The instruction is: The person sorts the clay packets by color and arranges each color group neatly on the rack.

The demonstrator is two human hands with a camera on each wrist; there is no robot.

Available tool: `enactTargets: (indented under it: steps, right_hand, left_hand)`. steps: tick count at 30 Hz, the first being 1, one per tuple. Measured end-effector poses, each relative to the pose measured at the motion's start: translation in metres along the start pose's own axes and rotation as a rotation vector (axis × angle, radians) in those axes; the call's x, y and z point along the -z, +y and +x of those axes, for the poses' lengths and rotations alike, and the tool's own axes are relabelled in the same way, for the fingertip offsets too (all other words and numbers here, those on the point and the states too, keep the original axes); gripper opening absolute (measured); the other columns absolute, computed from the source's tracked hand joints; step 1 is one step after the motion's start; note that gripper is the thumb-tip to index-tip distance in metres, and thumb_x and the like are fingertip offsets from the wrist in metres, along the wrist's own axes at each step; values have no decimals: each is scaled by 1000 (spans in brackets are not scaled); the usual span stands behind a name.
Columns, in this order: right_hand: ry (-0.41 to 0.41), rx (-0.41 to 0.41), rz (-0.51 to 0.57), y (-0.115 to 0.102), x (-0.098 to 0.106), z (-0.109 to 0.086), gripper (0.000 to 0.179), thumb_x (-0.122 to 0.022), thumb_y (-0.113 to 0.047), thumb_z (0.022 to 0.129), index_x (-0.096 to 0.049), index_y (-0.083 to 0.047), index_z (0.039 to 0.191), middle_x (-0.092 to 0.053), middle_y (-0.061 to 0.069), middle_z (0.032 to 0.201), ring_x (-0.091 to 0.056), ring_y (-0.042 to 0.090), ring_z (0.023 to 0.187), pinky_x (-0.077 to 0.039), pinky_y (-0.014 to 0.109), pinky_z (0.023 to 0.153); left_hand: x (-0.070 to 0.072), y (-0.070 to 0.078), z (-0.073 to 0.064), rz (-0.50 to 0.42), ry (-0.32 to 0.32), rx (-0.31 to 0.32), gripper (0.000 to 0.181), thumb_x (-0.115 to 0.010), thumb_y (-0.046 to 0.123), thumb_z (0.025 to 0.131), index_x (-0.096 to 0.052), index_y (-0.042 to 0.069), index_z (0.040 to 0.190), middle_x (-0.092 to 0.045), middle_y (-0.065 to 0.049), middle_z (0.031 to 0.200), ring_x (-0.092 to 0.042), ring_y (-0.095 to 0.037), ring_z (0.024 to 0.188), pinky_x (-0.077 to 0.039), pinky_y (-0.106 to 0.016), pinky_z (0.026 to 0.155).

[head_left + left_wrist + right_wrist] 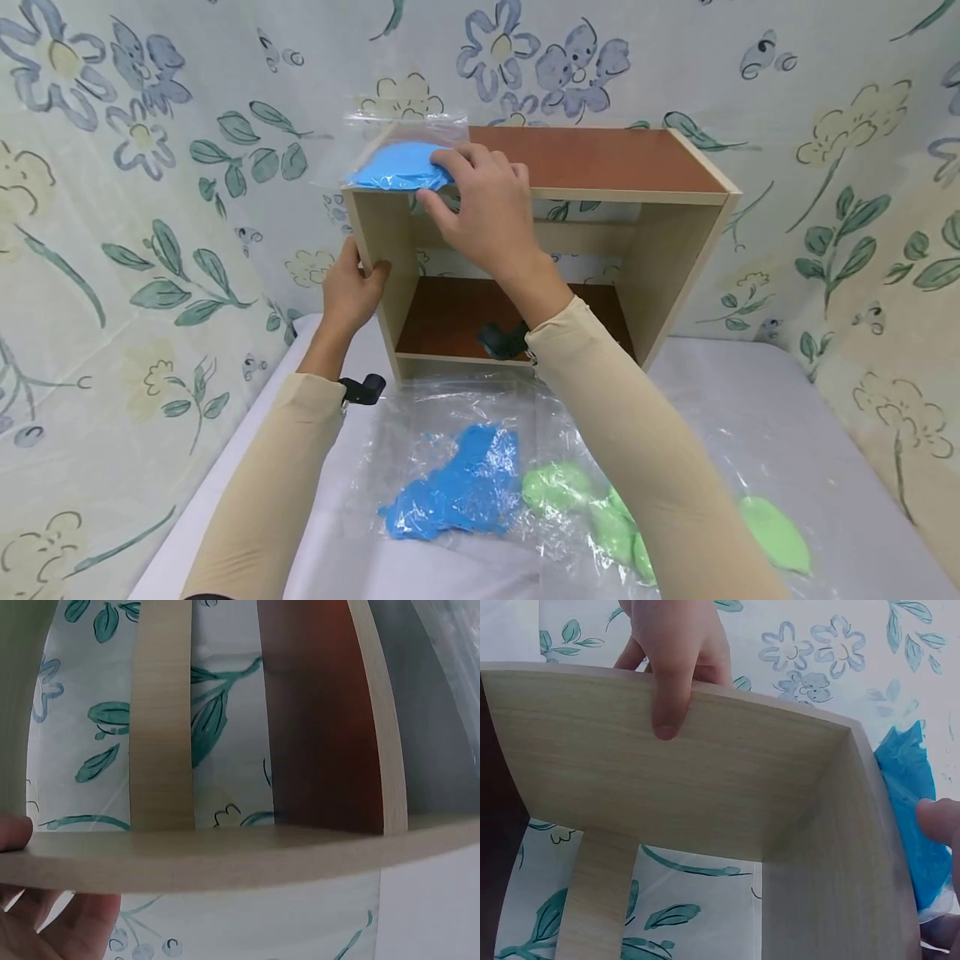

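A two-level wooden shelf (630,196) with reddish-brown boards stands on the table. My left hand (351,287) grips its left side panel, thumb inside and fingers outside; the right wrist view shows this hand (679,656) on the panel edge. On the shelf's top left corner lies a clear zip bag (405,167) with bright blue contents, of a kind I cannot tell. My right hand (491,208) holds this bag's right side between curled fingers and thumb. The same blue bag (915,810) shows at the right wrist view's edge.
In front of the shelf lie a clear bag with blue pieces (465,487), another with pale green pieces (558,487), and a green piece in plastic (776,533) at the right. Floral cloth (240,100) hangs behind and at both sides. A white cover lies over the table (352,467).
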State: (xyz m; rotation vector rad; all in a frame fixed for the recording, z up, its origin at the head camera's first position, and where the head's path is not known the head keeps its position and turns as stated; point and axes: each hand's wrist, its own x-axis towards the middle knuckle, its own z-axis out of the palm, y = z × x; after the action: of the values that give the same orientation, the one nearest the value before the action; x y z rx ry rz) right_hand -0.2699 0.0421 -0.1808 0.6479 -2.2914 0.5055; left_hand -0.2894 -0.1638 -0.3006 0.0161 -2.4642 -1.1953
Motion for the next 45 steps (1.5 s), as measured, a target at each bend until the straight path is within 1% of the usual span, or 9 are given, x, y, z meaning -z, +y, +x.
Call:
enactTargets:
  steps: [6, 11, 16, 19, 22, 24, 30, 39, 45]
  right_hand:
    - [36, -6, -39, -2, -7, 1, 46, -60, -47, 96, -62, -21, 134, -62, 6, 136, -57, 28, 122, -43, 46, 98]
    - [114, -17, -67, -3, -15, -1, 46, -61, -50, 95, -65, -23, 131, -63, 5, 132, -57, 27, 116, -44, 44, 94]
    - [143, -5, -33, -1, -19, -3, 49, -57, -49, 96, -61, -22, 137, -62, 7, 133, -55, 28, 116, -42, 46, 97]
    - [155, 6, 3, 0, -20, -5, 46, -53, -44, 98, -60, -20, 137, -62, 8, 134, -55, 29, 118, -41, 46, 98]
    - [168, 19, 27, 0, -21, -6, 40, -53, -40, 100, -63, -19, 133, -63, 7, 132, -55, 28, 118, -40, 47, 98]
    - [169, 29, 30, 1, -22, -7, 38, -54, -41, 100, -66, -20, 130, -64, 6, 132, -55, 28, 118, -39, 47, 98]
    - [171, 39, 49, 0, -22, -7, 38, -58, -45, 98, -68, -23, 128, -64, 4, 130, -54, 26, 116, -38, 46, 98]
    - [149, -13, 51, -5, -21, -5, 39, -59, -46, 97, -67, -26, 129, -63, 4, 131, -55, 26, 118, -36, 46, 101]
    - [149, -13, 55, -5, -20, -5, 39, -58, -44, 98, -65, -26, 132, -63, 3, 133, -55, 25, 121, -35, 46, 103]
  left_hand:
    - [-5, -3, -2, -24, 42, 35, 51, -48, 37, 101, -40, 18, 147, -51, -14, 149, -54, -38, 133, -51, -55, 102]
    - [-10, -3, -4, -10, 53, 21, 49, -46, 38, 103, -43, 14, 146, -53, -18, 146, -54, -40, 132, -48, -56, 105]
    - [-14, -4, -4, 7, 55, -1, 48, -44, 37, 103, -45, 11, 144, -56, -22, 142, -57, -42, 128, -49, -56, 103]
    - [-15, -6, -4, -76, 35, -14, 47, -42, 34, 104, -43, 9, 145, -54, -23, 144, -55, -42, 130, -47, -57, 106]
    - [-17, -7, -6, -171, 3, -17, 48, -38, 31, 106, -39, 8, 148, -49, -23, 148, -50, -41, 136, -44, -58, 110]
    - [-18, -7, -7, -208, -4, -14, 48, -38, 31, 106, -38, 7, 148, -48, -23, 148, -48, -41, 137, -42, -58, 111]
    - [-20, -9, -8, -233, 18, -7, 45, -40, 28, 106, -43, 5, 144, -51, -23, 146, -51, -39, 134, -44, -56, 110]
    - [-21, -6, -7, -223, 34, -16, 44, -40, 27, 106, -44, 5, 143, -52, -23, 145, -53, -40, 133, -45, -55, 109]
    - [-20, -5, -6, -206, 34, -23, 44, -40, 26, 105, -44, 4, 143, -52, -24, 144, -53, -41, 133, -45, -56, 109]
